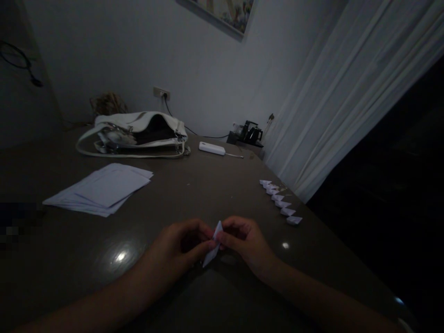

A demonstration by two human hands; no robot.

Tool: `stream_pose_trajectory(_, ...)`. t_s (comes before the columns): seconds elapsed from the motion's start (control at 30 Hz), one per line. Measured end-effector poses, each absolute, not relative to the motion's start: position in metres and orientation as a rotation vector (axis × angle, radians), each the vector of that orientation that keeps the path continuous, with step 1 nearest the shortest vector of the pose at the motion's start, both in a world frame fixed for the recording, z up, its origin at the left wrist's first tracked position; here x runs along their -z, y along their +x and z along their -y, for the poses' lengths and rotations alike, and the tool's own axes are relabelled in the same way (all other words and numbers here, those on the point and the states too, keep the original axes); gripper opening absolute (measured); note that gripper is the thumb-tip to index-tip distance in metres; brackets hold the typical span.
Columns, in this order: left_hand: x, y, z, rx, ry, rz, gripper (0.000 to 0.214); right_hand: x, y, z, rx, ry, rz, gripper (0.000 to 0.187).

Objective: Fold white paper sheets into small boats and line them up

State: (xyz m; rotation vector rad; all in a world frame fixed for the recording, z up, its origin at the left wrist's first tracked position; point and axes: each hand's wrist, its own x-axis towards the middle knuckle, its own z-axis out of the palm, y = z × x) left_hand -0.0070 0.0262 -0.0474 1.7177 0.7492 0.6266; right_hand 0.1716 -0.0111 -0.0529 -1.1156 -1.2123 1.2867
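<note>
- Your left hand (180,243), lower centre of the frame: grip pinched closed on the folded paper piece (212,249).
- Your right hand (243,240), just right of it: grip likewise closed on the same piece from the other side.
- Folded paper piece: small, white and pointed, held between both hands just above the tabletop (194,189).
- Row of folded pieces (280,202), centre right: seven or so, lined up along the tabletop edge.
- Stack of paper sheets (100,188), centre left: lying flat and fanned slightly.
- White handbag (138,134), upper left of centre: open, on its side.
- White oblong device (212,148), beside the handbag.
- Black kettle (251,132), far corner, near the curtain (347,92).
</note>
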Motion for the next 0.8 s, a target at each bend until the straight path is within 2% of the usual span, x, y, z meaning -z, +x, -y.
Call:
stream_pose_trajectory(0.13, 0.0448, -0.0069, -0.0261, -0.633, 1.692, -0.795, 0.026, 0.0549, 0.1734, 0.0106, -1.332, -1.075, 1.192, 0.019)
stream_pose_trajectory(0.3, 0.0443, -0.0071, -0.0258, -0.677, 1.667, -0.838, 0.028, 0.0541, 0.1737, 0.0129, -1.374, -1.033, 1.253, 0.032)
stream_pose_trajectory(0.43, 0.0456, -0.0076, -0.0256, -0.672, 1.704, -0.833, 0.023, 0.0518, 0.1731, 0.0154, -1.298, -1.098, 1.304, 0.03)
stream_pose_trajectory(0.8, 0.0422, -0.008, -0.0193, -0.595, 1.812, -0.774, 0.026, 0.0521, 0.1698, 0.015, -1.195, -1.094, 1.279, 0.03)
